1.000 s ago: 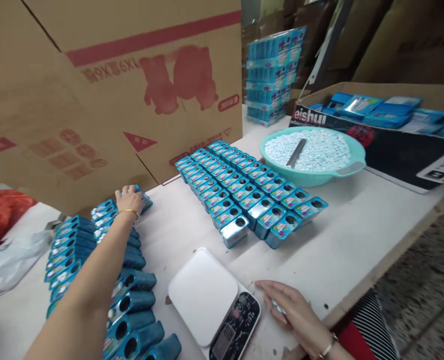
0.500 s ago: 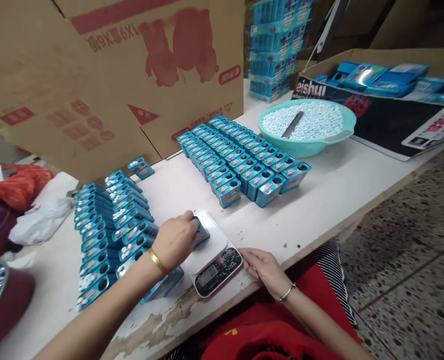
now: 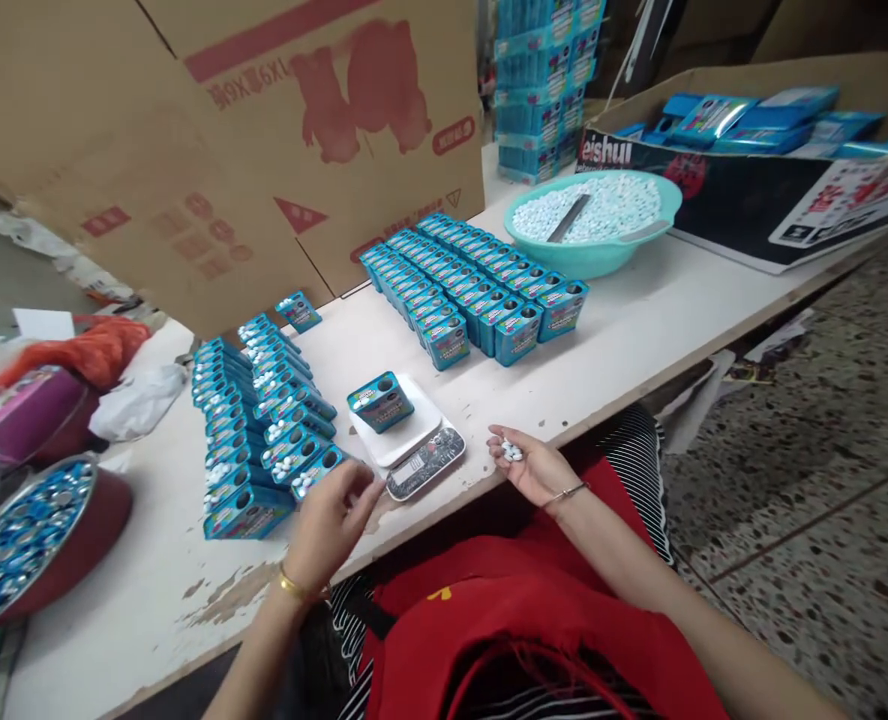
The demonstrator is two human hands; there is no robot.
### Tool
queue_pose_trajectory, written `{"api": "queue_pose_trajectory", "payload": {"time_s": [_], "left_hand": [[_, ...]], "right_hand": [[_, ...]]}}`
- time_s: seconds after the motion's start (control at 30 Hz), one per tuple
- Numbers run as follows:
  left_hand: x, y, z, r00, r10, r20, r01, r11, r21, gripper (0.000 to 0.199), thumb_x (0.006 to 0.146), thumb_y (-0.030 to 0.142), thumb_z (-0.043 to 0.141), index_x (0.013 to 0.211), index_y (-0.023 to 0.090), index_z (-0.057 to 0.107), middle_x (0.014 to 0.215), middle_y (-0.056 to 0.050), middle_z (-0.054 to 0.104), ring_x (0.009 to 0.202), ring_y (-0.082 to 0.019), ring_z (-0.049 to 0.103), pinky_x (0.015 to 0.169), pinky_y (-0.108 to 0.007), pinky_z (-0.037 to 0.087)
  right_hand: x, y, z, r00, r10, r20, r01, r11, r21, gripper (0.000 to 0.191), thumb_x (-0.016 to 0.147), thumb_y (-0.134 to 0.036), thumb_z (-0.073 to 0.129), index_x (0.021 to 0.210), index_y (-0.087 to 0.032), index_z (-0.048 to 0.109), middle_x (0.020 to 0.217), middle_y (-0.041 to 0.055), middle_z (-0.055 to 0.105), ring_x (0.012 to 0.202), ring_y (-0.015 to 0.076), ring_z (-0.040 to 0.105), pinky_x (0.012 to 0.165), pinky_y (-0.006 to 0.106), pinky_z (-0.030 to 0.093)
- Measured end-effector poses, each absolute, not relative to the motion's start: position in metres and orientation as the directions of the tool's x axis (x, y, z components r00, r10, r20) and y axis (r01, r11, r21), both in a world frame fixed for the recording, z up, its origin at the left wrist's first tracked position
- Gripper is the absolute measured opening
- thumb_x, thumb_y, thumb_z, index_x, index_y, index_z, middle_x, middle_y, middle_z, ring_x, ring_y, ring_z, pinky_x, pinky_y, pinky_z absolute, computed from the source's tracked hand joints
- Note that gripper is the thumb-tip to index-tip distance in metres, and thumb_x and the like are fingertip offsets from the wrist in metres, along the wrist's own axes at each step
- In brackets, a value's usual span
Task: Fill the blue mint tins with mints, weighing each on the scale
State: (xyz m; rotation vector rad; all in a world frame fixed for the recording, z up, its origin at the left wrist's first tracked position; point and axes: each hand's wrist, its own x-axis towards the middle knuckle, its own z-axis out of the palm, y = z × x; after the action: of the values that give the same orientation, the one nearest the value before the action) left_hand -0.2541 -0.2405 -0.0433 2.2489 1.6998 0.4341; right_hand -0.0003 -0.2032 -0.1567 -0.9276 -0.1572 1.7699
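Note:
On the white platform of a digital kitchen scale (image 3: 433, 462) stands a small blue tin (image 3: 381, 402) with a round hole in its top. My left hand (image 3: 333, 520), a gold bracelet on its wrist, is beside the scale's left front corner. Its fingers are loosely bent with nothing visible between them. My right hand (image 3: 538, 472) is cupped palm up, right of the scale, holding several small white mints (image 3: 511, 451). Left of the scale are rows of blue tins (image 3: 245, 512), many with white mints on top.
Behind the scale stands a block of tins (image 3: 451, 345) with dark holes. A turquoise basin (image 3: 586, 258) of white mints, with a flat metal strip (image 3: 568, 218), sits farther right. A large carton (image 3: 249, 150) rises behind. A red tub (image 3: 106, 515) of shiny lids stands at left.
My left hand has let go of the tin on the scale and drawn back left. My right hand has moved off the scale's edge and turned up, showing mints. The view has shifted.

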Motion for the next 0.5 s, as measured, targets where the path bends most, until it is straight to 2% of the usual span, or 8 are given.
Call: {"api": "queue_pose_trajectory", "payload": {"time_s": [0.1,0.23,0.5], "left_hand": [[-0.262,-0.263,-0.084,0.204,0.978,0.036,0.880,-0.199,0.432,0.030,0.090,0.043,0.044,0.076,0.018,0.054,0.069,0.000,0.058,0.059,-0.012,0.051,0.054,-0.023,0.039],[-0.269,-0.282,-0.125,0.170,0.976,0.137,0.889,-0.212,0.405,0.024,0.091,0.037,0.045,0.077,0.019,0.053,0.070,0.000,0.058,0.062,-0.013,0.053,0.058,-0.024,0.042],[-0.270,-0.292,-0.164,0.110,0.948,0.300,0.888,-0.229,0.398,0.016,0.090,0.030,0.047,0.080,0.018,0.052,0.076,-0.003,0.055,0.071,-0.016,0.053,0.066,-0.028,0.044]], "right_hand": [[0.000,-0.206,-0.159,-0.116,0.861,-0.495,-0.731,-0.411,-0.545,0.013,0.068,-0.017,0.069,0.077,-0.015,0.060,0.065,0.0018,0.056,0.054,0.0069,0.048,0.041,0.016,0.034],[-0.002,-0.208,-0.163,-0.111,0.874,-0.474,-0.688,-0.411,-0.598,0.023,0.066,-0.025,0.076,0.076,-0.016,0.057,0.064,-0.0003,0.056,0.051,0.0052,0.044,0.039,0.014,0.030],[-0.008,-0.212,-0.164,-0.074,0.893,-0.444,-0.579,-0.401,-0.710,0.042,0.057,-0.041,0.083,0.077,-0.017,0.055,0.063,-0.0028,0.056,0.047,0.0032,0.040,0.037,0.015,0.026]]}}
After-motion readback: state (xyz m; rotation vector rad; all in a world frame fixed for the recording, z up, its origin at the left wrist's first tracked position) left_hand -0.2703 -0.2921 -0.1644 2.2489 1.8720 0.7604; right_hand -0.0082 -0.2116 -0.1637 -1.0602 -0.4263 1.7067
